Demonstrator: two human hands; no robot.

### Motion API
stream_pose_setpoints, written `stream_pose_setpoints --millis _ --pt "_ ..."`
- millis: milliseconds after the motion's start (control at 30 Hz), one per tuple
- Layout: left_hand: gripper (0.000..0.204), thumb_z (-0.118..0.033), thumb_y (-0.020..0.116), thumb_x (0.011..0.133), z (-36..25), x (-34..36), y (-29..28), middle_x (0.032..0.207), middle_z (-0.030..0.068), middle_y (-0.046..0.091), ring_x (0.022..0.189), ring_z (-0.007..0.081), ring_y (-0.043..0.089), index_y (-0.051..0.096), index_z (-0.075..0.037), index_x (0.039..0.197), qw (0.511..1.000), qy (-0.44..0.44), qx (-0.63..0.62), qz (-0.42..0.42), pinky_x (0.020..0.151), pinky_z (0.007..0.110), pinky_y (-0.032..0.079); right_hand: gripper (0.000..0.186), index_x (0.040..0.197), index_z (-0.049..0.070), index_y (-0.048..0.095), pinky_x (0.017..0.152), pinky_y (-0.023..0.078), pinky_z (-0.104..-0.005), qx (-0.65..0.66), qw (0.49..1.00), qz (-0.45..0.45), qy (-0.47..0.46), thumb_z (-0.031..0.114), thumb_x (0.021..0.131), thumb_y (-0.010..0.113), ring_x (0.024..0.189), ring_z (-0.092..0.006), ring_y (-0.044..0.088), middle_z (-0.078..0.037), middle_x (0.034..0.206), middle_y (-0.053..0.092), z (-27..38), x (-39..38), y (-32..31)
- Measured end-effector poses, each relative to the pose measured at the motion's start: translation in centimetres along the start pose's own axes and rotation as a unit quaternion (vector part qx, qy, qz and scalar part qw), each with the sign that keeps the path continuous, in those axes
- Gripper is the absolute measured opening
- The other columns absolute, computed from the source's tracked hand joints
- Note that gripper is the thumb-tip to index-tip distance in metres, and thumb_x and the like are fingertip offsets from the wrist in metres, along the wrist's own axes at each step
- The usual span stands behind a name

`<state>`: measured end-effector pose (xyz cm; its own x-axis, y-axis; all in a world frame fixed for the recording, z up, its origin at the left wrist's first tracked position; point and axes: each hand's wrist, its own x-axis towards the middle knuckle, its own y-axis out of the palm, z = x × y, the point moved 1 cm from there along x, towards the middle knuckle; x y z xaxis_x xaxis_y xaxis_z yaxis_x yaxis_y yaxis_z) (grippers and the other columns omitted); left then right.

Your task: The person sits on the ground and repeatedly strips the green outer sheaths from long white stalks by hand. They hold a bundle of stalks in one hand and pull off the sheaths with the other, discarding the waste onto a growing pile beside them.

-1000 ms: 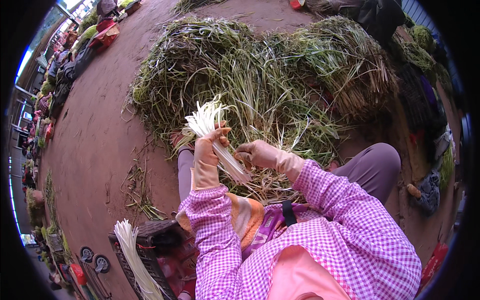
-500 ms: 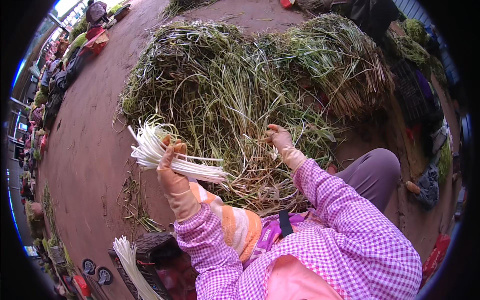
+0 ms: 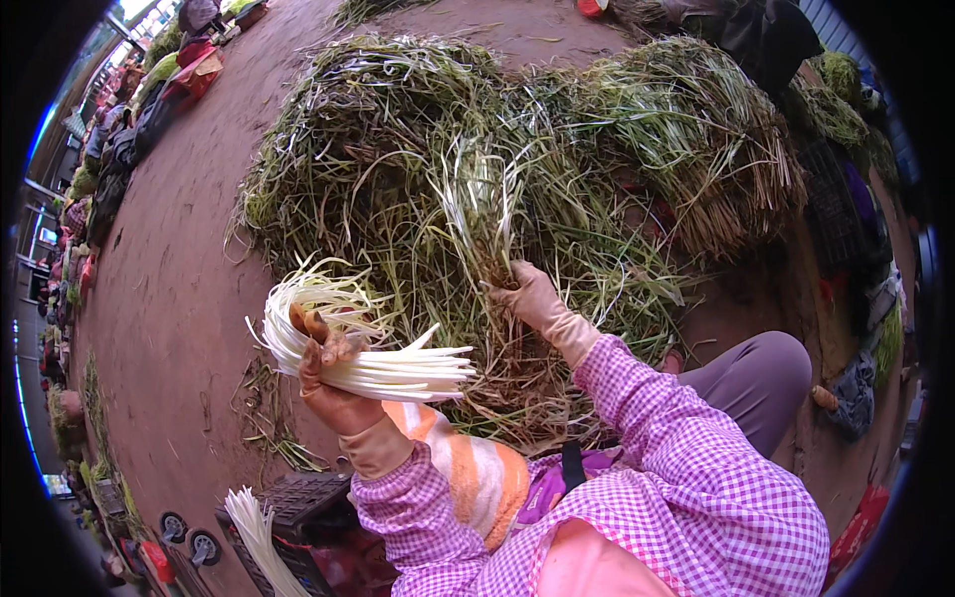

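My gloved left hand [image 3: 336, 390] is closed round a thick bundle of long white chive-like stalks [image 3: 413, 374], their straight ends pointing right and thin curling ends to the left. Farther forward, my gloved right hand [image 3: 538, 301] grips a clump of pale green and white stalks [image 3: 482, 214] at its brownish lower end, the leafy tips pointing away from me. Under and beyond both hands spreads a large heap of tangled green stalks [image 3: 378, 139] on the ground. Dry straw-like scraps [image 3: 537, 403] lie at its near edge.
At the lower left, a dark plastic crate [image 3: 308, 497] stands beside me, with another white stalk bundle [image 3: 264, 542] along it. Two small wheels [image 3: 204, 547] are left of that. A grey cloth or bag [image 3: 851, 388] lies at right. Another person [image 3: 199, 15] is far off at upper left.
My right hand has taken hold of a clump from the heap, which now stands out from the rest. The left hand, still holding the white bundle, has shifted slightly down and left.
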<state>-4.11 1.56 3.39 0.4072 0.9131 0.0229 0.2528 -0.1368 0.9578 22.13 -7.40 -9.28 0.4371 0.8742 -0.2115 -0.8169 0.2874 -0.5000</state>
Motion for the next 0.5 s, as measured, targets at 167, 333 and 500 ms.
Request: stream_pose_setpoints --millis 167,333,500 --pt "0.053 0.000 0.056 0.089 -0.2 -0.4 0.7 0.110 0.0110 0.068 0.069 0.0099 0.056 0.045 -0.008 0.140 0.998 0.046 -0.033 0.008 0.069 0.028 0.047 0.048 0.135 0.005 0.052 0.078 0.058 -0.0273 0.133 0.970 -0.075 -0.188 0.011 0.090 0.066 0.097 -0.0165 0.066 -0.014 0.115 0.068 5.3 -1.3 -8.4" --pt "0.056 -0.001 0.058 0.089 -0.8 -0.4 0.9 0.117 0.0127 0.067 0.071 0.0095 0.058 0.043 -0.008 0.142 0.999 0.042 -0.003 0.033 0.070 0.027 0.049 0.042 0.134 0.005 0.053 0.071 0.058 -0.0285 -0.138 0.989 -0.049 0.035 0.011 0.093 0.062 0.086 -0.0154 0.063 -0.010 0.110 0.066 7.8 -1.3 -12.0" --pt "0.060 -0.002 0.053 0.093 -1.7 -0.5 0.8 0.123 0.0129 0.064 0.082 0.0110 0.061 0.032 -0.008 0.148 0.997 0.010 0.013 0.069 0.074 0.027 0.051 0.077 0.151 0.008 0.024 0.091 0.055 -0.0393 -0.348 0.874 0.332 0.064 0.022 0.088 0.068 0.105 -0.0283 0.062 -0.021 0.135 0.051 2.0 -5.2 0.4"
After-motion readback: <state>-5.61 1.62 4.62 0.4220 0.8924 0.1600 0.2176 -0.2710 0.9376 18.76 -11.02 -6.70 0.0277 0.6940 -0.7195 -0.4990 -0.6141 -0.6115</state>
